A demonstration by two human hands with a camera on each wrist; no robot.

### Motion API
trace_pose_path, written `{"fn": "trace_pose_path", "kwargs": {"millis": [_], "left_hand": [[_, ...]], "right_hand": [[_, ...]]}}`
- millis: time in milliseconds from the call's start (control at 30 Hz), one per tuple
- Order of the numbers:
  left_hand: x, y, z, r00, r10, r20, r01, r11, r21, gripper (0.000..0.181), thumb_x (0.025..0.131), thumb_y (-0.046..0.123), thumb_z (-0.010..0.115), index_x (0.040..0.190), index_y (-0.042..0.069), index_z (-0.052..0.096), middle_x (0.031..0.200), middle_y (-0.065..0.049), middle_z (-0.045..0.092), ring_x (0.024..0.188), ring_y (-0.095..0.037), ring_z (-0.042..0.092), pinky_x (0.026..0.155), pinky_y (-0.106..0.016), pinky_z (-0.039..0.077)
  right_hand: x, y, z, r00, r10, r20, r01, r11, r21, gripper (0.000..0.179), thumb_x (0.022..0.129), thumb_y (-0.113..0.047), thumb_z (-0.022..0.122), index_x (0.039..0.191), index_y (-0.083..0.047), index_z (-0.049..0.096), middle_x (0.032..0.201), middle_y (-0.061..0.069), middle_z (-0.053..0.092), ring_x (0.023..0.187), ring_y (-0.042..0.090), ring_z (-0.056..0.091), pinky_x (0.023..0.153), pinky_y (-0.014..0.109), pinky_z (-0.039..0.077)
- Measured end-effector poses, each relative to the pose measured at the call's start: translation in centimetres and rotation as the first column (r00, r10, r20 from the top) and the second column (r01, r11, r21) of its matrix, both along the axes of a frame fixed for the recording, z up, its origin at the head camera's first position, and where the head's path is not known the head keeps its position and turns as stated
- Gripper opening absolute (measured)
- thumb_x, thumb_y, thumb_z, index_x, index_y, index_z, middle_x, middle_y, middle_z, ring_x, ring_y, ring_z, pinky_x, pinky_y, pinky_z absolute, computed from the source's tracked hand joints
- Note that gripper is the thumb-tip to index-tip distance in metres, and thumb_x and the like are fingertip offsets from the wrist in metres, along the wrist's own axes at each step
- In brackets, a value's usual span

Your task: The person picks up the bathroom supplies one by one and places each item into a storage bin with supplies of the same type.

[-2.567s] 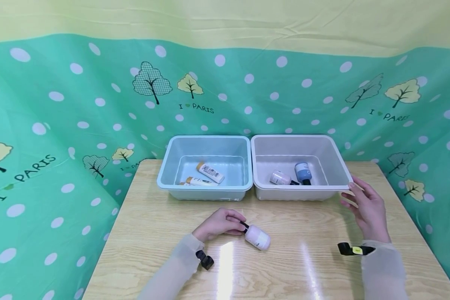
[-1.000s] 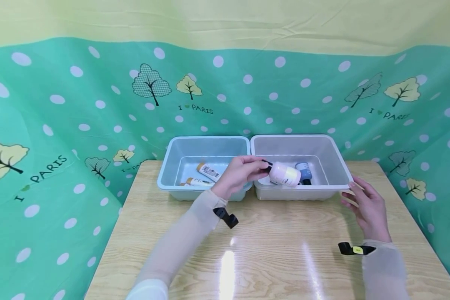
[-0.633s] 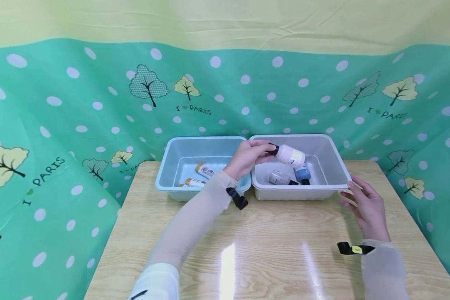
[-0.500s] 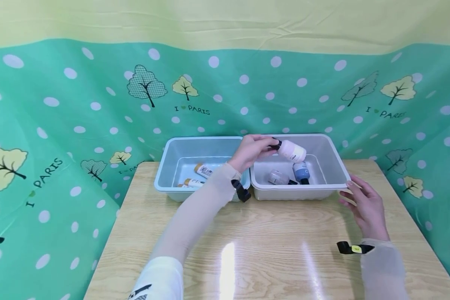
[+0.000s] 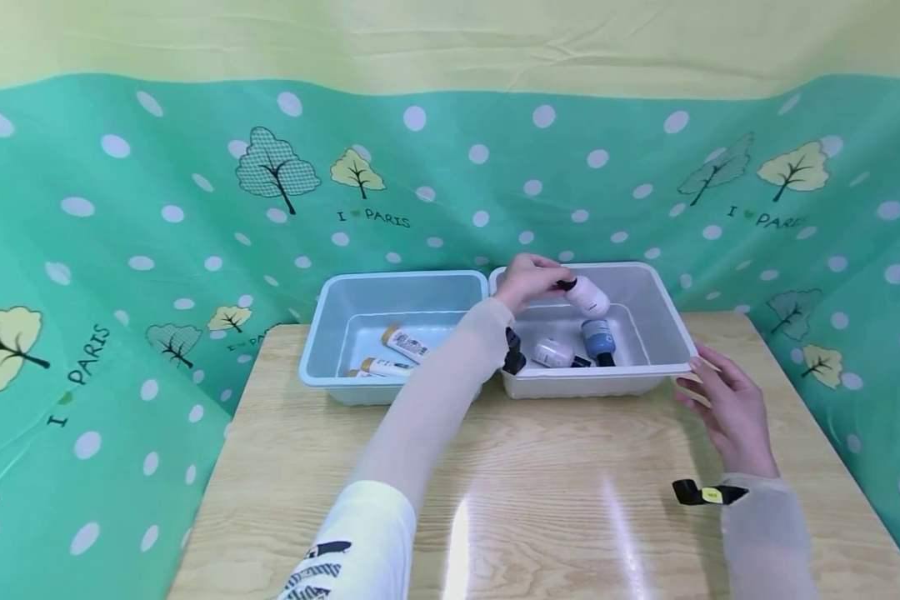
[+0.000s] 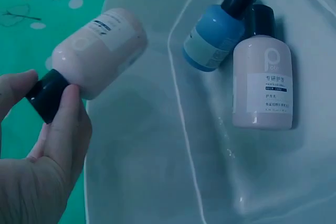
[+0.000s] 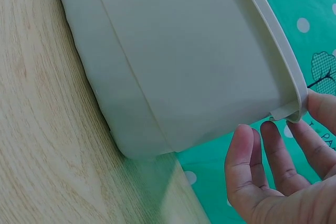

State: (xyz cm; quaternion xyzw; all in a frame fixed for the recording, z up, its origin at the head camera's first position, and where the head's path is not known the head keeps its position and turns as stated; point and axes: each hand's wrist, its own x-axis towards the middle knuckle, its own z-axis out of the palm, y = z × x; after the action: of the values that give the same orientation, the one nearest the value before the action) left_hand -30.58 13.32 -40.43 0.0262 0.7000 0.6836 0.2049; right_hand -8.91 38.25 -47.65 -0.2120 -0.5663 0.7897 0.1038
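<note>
My left hand (image 5: 531, 279) pinches the black cap of a pale pink hair-care bottle (image 5: 588, 297), which hangs tilted over the back of the light grey plastic bin (image 5: 596, 377). In the left wrist view, thumb and fingers hold that cap, and the held bottle (image 6: 102, 51) slants up to the right. Inside the bin lie a second pink bottle (image 5: 552, 352) and a blue bottle (image 5: 598, 337), both black-capped; Chinese print shows on the second one's label. At the bin's front right corner my right hand (image 5: 731, 408) pinches the rim, thumb on top and a finger beneath.
A light blue bin (image 5: 322, 333) stands left of the grey one, with several white tubes (image 5: 407, 343) with orange-tan caps inside. Both bins are at the back of the wooden table (image 5: 555, 483). A green dotted curtain (image 5: 195, 167) hangs behind and at the sides.
My left hand has lifted the pink bottle from the table, carried it over the grey bin, then moved it farther back. My right hand has stayed at the bin's corner.
</note>
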Motion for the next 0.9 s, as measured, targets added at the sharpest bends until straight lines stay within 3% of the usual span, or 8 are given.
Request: {"fn": "trace_pose_path", "kwargs": {"millis": [167, 333, 400, 633, 900], "left_hand": [[-0.3, 0.3, -0.5, 1.000, 0.011, -0.023, -0.014, 0.989, -0.147, 0.013, 0.084, 0.005, 0.080, 0.096, 0.003, 0.075, 0.092, -0.004, 0.069, 0.079, -0.017, 0.070, 0.077, -0.031, 0.060], [-0.8, -0.1, -1.1, 1.000, -0.017, -0.008, 0.014, 0.970, -0.243, 0.013, 0.085, 0.009, 0.080, 0.096, 0.004, 0.075, 0.095, -0.003, 0.068, 0.082, -0.018, 0.070, 0.077, -0.030, 0.060], [-0.8, -0.2, -1.3, 1.000, -0.018, 0.004, 0.018, 0.973, -0.230, 0.013, 0.086, 0.007, 0.079, 0.097, 0.002, 0.074, 0.095, -0.006, 0.069, 0.085, -0.021, 0.071, 0.078, -0.031, 0.060], [-0.5, -0.4, -0.7, 0.999, -0.035, 0.035, 0.037, 0.997, -0.065, 0.021, 0.088, 0.002, 0.074, 0.108, -0.003, 0.068, 0.102, -0.009, 0.067, 0.106, -0.033, 0.066, 0.087, -0.037, 0.058], [-0.6, -0.6, 0.5, 0.997, -0.064, 0.045, 0.064, 0.998, 0.014, 0.021, 0.090, 0.005, 0.074, 0.109, -0.004, 0.070, 0.104, -0.009, 0.069, 0.095, -0.026, 0.069, 0.085, -0.038, 0.058]], "right_hand": [[0.0, -0.6, 0.0, 0.998, 0.026, -0.055, -0.028, 0.999, -0.024, 0.051, 0.092, -0.018, 0.074, 0.140, -0.012, 0.059, 0.120, 0.002, 0.061, 0.088, 0.018, 0.071, 0.072, 0.031, 0.061], [0.0, -1.1, -0.2, 0.999, 0.033, -0.039, -0.033, 0.999, -0.009, 0.052, 0.093, -0.020, 0.074, 0.141, -0.012, 0.058, 0.120, 0.000, 0.060, 0.089, 0.018, 0.071, 0.072, 0.031, 0.061], [0.1, -1.1, -0.2, 0.999, 0.034, -0.027, -0.034, 0.999, -0.004, 0.053, 0.093, -0.021, 0.074, 0.142, -0.013, 0.057, 0.121, 0.000, 0.059, 0.089, 0.017, 0.070, 0.073, 0.031, 0.060], [0.1, -0.8, 0.0, 0.999, 0.023, -0.022, -0.023, 1.000, 0.013, 0.055, 0.093, -0.023, 0.073, 0.144, -0.013, 0.055, 0.123, 0.001, 0.057, 0.091, 0.017, 0.069, 0.073, 0.030, 0.060], [0.3, -0.2, 0.2, 1.000, 0.011, -0.019, -0.011, 1.000, 0.017, 0.055, 0.093, -0.022, 0.074, 0.143, -0.013, 0.055, 0.123, 0.002, 0.058, 0.091, 0.018, 0.069, 0.072, 0.031, 0.061]]}}
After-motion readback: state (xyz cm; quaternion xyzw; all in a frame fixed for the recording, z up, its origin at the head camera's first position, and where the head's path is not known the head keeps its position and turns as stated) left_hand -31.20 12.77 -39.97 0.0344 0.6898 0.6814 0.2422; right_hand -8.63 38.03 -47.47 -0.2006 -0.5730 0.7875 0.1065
